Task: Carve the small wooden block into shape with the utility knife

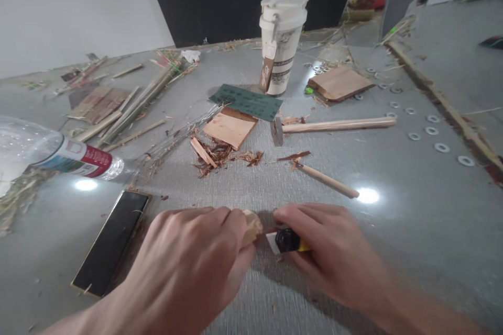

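Note:
My left hand (pixel 200 256) is closed round a pale piece of wood (pixel 251 227), whose end shows past the fingers. To its right my right hand (pixel 326 251) grips a yellow and black utility knife (pixel 288 241), with a short blade pointing toward the wood. Beyond the hands, reddish-brown shavings (pixel 216 157) lie beside a flat wood block (pixel 230 128). A thin wooden stick (pixel 328 180) and a small hammer (pixel 338 125) rest on the grey surface.
A black phone-like slab (pixel 112 243) lies left of my left hand, below a plastic bottle (pixel 78 157). Farther back are green sandpaper (pixel 247 101), a lidded paper cup (pixel 282 44) and another wood block (pixel 341 84). Several metal washers (pixel 442 147) are scattered at right.

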Available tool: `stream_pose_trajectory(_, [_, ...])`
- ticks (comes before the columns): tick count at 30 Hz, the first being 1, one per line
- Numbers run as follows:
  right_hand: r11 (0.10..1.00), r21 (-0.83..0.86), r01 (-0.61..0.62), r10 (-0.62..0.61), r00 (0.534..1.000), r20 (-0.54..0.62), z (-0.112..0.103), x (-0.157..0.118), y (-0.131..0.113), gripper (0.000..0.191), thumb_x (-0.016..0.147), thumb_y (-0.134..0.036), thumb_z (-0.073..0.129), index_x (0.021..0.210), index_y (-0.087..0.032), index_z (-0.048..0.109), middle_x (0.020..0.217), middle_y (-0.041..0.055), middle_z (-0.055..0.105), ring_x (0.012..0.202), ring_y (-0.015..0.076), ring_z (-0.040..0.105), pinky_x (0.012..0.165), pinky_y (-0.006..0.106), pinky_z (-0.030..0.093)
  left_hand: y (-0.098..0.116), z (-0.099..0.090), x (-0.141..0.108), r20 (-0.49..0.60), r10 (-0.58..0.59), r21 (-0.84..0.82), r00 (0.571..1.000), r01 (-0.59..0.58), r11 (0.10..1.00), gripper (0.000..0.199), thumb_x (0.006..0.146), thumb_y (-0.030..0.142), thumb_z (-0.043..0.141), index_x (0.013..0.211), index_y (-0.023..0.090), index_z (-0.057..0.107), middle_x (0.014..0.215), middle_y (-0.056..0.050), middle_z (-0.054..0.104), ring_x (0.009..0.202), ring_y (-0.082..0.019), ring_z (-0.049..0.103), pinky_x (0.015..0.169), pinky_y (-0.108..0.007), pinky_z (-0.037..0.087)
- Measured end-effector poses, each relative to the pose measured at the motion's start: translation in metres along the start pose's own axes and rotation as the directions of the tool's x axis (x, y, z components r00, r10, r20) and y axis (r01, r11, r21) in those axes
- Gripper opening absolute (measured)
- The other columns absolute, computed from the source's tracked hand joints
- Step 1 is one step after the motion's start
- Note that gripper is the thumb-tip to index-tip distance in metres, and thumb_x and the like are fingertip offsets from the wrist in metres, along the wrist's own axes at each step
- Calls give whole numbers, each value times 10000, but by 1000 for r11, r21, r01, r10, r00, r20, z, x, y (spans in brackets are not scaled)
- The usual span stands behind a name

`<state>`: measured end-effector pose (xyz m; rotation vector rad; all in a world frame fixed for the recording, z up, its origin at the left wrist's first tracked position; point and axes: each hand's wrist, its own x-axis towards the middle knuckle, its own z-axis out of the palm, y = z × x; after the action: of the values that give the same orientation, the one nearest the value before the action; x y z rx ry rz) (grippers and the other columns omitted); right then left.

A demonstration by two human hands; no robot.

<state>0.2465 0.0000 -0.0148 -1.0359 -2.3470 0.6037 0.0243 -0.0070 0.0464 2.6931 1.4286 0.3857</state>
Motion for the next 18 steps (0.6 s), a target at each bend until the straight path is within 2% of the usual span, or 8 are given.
stream_pose_trajectory(4, [999, -27, -43, 43, 999, -10, -3, 2, 3, 73, 888, -152, 503, 882, -225, 509, 713, -31, 592, 618, 144, 529, 579, 286, 289, -5, 9, 10, 6, -34, -5, 999, 34, 999, 266, 881, 272, 609, 635, 259, 509, 495, 30, 567, 385, -180, 507, 467, -346, 174])
stream_pose_trajectory(8, [996, -27, -85, 85, 996, -1, 0, 2, 6, 92, 853, -140, 502, 883, -221, 533, 706, -36, 585, 618, 139, 525, 581, 287, 282, -10, 16, 18, 19, -66, -18, 998, 67, 998, 303, 855, 317, 626, 587, 252, 501, 482, 22, 554, 386, -166, 450, 490, -346, 140])
stream_pose_trajectory(13, [994, 4, -109, 108, 992, 70, 4, 1, 7, 108, 845, -142, 506, 910, -216, 550, 738, -30, 602, 639, 146, 526, 596, 293, 288, -8, 13, 18, 121, -73, -7, 990, 74, 997, 212, 793, 289, 609, 617, 258, 495, 524, 11, 592, 412, -186, 473, 531, -331, 138])
stream_pose_trajectory(18, [993, 20, -115, 113, 991, 73, 3, 1, 6, 131, 816, -126, 507, 897, -218, 555, 736, -29, 616, 627, 148, 523, 594, 293, 292, -11, 9, 21, 153, -47, 6, 987, 47, 999, 335, 803, 421, 694, 582, 261, 499, 478, 17, 555, 361, -168, 414, 475, -312, 155])
